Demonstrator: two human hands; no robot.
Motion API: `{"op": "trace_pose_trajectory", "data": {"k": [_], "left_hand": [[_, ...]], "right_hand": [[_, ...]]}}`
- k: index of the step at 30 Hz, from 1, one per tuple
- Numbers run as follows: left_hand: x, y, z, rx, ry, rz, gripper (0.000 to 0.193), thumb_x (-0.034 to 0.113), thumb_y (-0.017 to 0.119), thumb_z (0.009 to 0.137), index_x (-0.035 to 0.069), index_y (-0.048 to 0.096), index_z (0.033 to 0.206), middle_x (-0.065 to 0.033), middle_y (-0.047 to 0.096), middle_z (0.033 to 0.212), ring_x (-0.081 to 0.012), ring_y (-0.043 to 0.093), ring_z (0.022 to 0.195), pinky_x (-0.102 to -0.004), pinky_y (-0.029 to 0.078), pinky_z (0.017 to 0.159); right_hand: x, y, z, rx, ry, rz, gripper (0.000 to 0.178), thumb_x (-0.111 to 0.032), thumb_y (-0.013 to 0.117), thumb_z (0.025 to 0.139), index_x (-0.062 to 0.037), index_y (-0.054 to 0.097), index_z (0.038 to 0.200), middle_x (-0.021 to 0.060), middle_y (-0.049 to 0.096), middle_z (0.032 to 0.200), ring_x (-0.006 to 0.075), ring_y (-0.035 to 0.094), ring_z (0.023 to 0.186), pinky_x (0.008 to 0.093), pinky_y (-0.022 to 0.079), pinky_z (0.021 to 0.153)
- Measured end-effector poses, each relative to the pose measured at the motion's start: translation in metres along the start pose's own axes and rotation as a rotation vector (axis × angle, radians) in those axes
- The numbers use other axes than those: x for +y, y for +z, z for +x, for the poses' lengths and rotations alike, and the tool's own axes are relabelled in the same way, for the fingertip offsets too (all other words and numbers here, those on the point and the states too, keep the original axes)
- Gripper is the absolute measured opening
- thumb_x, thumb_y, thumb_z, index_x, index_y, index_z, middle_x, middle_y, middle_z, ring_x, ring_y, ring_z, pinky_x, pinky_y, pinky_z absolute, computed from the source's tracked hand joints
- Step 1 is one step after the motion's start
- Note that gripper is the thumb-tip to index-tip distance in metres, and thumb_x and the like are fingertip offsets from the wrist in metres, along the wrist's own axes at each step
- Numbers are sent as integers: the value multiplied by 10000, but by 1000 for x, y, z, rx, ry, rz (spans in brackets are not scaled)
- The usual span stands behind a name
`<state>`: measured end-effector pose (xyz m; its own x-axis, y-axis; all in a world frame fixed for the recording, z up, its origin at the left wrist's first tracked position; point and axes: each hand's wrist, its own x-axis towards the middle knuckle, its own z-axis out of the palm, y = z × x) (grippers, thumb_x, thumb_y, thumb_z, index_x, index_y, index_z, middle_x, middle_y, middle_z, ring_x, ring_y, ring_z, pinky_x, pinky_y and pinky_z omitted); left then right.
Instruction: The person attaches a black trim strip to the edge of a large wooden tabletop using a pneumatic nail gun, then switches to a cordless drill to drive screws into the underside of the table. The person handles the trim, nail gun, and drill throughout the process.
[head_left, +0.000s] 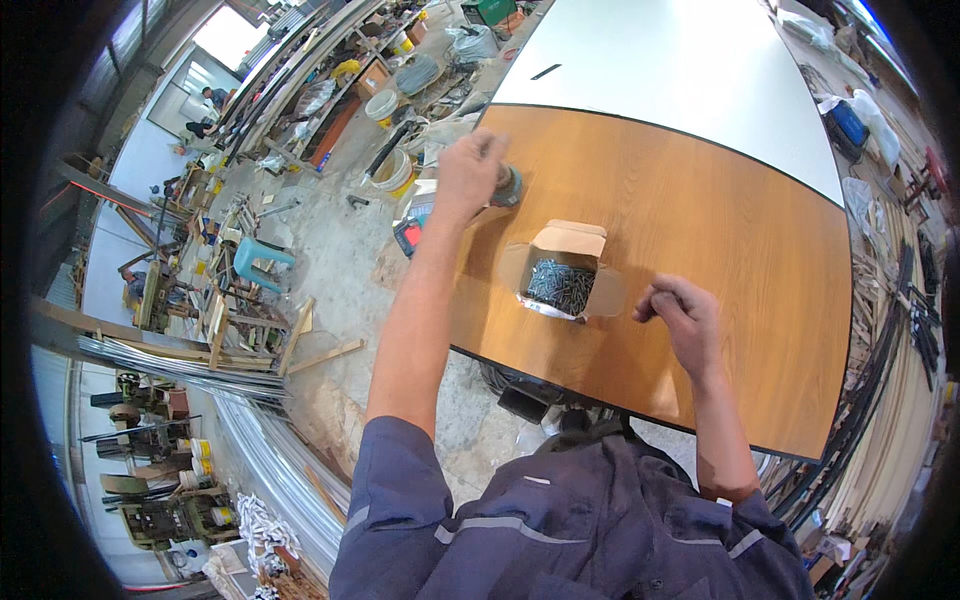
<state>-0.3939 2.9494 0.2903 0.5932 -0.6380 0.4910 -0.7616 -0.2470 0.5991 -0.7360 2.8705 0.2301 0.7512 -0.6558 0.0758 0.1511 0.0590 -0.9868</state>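
Observation:
An open cardboard box (567, 240) stands on the brown wood-grain table (740, 260), its flaps folded outward. Loose grey screws (560, 285) fill it. Up at the table's left edge is my left hand (468, 178), its fingers smeared by motion. Right beside that hand sits a small dark green round thing (510, 187), partly hidden by it. My right hand (682, 318) hovers over the table to the right of the box, apart from it. Its fingers are curled into a pinch; whether anything small is between them does not show.
A white board (670, 60) with a small dark strip (546, 72) adjoins the table's far side. Left of the table, a teal-and-red object (410, 232), buckets (390, 172) and a blue stool (262, 262) stand low. Long metal lengths (270, 440) lie left; dark strips (880, 350) lie right.

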Motion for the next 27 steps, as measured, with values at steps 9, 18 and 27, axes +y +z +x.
{"op": "trace_pose_trajectory", "data": {"k": [9,18,27], "left_hand": [[4,3,-22,13,46,-46,356,331,689,907,-16,663,834,-151,640,738,-277,609,690,-382,470,657],[-21,22,-30,99,234,-251,202,169,665,919,-25,650,864,-156,622,771,-299,614,735,-389,475,672],[-60,0,14,176,-22,-289,373,281,583,1000,-24,617,788,-96,608,637,-164,585,541,-327,447,504]], "right_hand": [[-5,41,-14,31,-8,21,185,-17,547,953,80,635,1083,98,691,869,167,676,786,300,568,715],[4,23,-63,197,-9,22,174,18,528,950,87,630,1073,119,689,854,184,681,759,320,577,707],[16,33,-83,221,-5,91,167,-11,538,969,69,626,1086,116,684,864,180,666,759,314,560,713]]}}
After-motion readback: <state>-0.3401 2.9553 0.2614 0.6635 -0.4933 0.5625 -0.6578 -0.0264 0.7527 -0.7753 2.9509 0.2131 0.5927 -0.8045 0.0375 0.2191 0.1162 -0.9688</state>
